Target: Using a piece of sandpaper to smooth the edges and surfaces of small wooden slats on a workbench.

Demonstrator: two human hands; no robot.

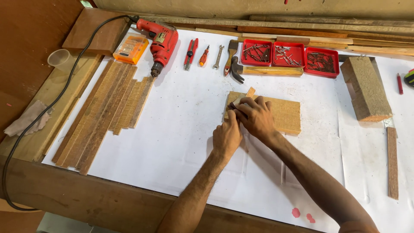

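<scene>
Hold the little stick still on the board

Your left hand [227, 136] and right hand [255, 116] both pinch the small wood strip [249, 92] on the flat wood board [284, 115], mid-table. Keep all fingers tight and press down flat.

White paper sheet [181, 129] over the brown wooden worktop [86, 198]. Pale tan rectangular wood board [286, 114] with fine grain lines. Red electric drill [160, 41], black cord. Orange translucent bit case [130, 48]. Three red plastic trays [290, 55] of dark grey nails. Mid-brown streaky wooden slats [103, 112], mixed lighter and darker. Rough tan wooden block [366, 88], reddish end. Red-handled pliers [190, 53], orange-red screwdriver [204, 56], grey steel spanner [218, 57]. Two pink-red spots [302, 214] on the paper's near edge.
</scene>
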